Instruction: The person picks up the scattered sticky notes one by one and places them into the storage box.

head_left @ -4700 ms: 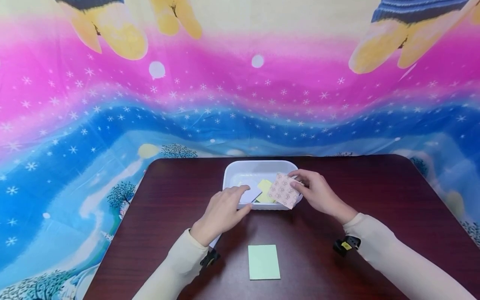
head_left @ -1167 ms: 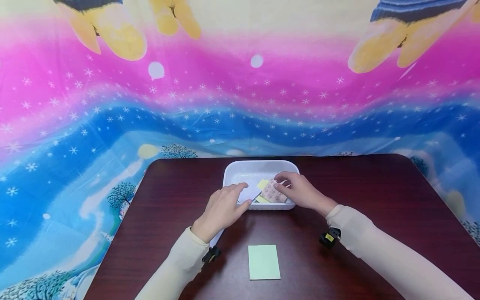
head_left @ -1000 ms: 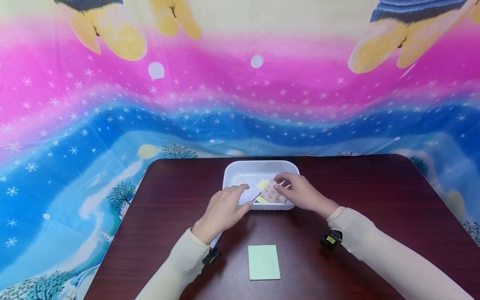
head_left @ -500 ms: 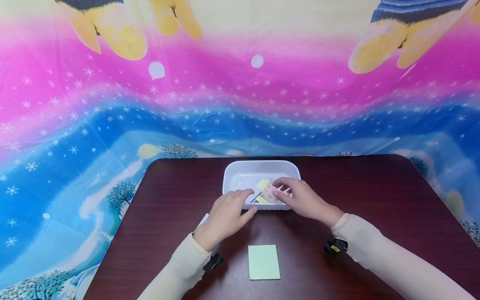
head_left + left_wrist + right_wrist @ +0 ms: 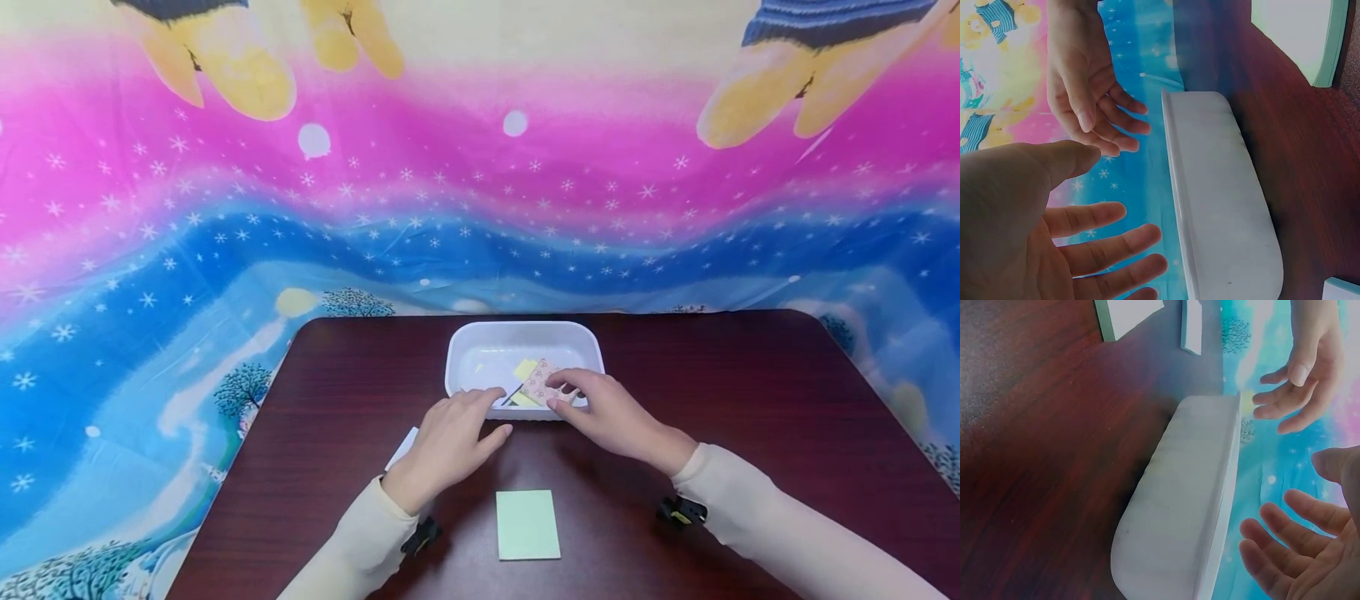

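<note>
In the head view, a white plastic tray [image 5: 525, 336] stands near the table's far edge. Inside it lie a pink patterned paper pad [image 5: 536, 385], yellow paper [image 5: 526, 367] and a whitish piece, partly covered by my hands. My left hand [image 5: 448, 440] hovers at the tray's near left rim, fingers loosely extended and holding nothing. At the near right my right hand [image 5: 618, 417] also holds nothing, its fingers relaxed. Both wrist views show the palms bare and apart from the tray [image 5: 1216, 200]. A light green pad of sticky notes [image 5: 528, 525] lies closer to me.
Behind my left hand, a white pad [image 5: 402, 448] shows on the dark wooden table [image 5: 315, 508], partly hidden. A colourful cloth [image 5: 480, 192] with a snow pattern hangs behind the table's far edge.
The pink patterned pad, held by my right hand several seconds ago, now lies in the tray, released. Over the last second both hands have drawn back toward me, uncovering more of the tray.
</note>
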The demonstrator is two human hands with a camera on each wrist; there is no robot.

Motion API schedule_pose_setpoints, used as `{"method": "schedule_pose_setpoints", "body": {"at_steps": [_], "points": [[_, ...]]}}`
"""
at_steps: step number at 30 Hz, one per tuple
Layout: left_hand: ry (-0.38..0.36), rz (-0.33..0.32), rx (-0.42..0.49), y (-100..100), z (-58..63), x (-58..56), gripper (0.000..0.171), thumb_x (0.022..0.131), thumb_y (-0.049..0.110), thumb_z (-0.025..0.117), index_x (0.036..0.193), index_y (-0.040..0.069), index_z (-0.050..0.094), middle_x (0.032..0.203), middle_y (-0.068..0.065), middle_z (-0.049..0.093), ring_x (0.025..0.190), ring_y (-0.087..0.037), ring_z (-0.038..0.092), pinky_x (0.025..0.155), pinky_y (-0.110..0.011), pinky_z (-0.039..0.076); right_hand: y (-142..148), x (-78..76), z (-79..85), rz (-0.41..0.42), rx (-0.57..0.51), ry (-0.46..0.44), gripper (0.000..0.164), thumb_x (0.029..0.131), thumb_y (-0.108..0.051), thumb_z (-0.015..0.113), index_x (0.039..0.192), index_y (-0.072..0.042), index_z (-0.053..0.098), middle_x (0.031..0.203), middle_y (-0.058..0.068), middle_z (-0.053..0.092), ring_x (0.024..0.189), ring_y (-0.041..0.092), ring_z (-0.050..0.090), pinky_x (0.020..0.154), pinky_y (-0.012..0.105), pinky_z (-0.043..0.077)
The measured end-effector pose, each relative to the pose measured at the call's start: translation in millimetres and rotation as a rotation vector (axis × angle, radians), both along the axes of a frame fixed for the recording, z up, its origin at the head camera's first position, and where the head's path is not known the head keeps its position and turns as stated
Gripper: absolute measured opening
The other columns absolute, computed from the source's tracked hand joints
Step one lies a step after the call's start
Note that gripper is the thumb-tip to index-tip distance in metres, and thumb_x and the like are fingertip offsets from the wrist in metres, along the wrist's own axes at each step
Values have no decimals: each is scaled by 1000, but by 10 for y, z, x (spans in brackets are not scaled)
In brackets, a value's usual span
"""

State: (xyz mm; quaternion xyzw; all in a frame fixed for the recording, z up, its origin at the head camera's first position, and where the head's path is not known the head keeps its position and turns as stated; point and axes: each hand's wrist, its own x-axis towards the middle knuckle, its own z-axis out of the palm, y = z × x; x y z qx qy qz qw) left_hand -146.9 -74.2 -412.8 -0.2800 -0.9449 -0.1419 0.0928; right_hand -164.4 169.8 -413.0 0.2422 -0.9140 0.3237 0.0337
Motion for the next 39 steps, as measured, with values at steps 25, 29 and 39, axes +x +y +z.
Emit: {"method": "schedule_pose_setpoints", "body": {"at_steps": [25,29,39], "points": [[-9,-11,20,-21,-55,186,49,89,46,54,127,15,57,119,0,64,107,-18,59,86,-39,47,41,326,-45,35,7,74,34,87,-35,62,112,-12,65,108,-5,65,100,11,60,85,34,49],[-12,-8,12,-25,-62,202,49,89,46,54,127,15,57,119,-1,64,108,-19,59,86,-40,47,39,369,-56,46,12,78,33,87,-34,63,112,-12,65,108,-6,65,99,10,61,84,34,49],[7,-14,7,-37,-106,245,48,88,45,56,126,17,58,118,2,65,105,-17,60,82,-38,48,28,458,-112,52,45,83,30,87,-35,62,111,-17,64,109,-10,64,103,5,57,87,34,48]]}}
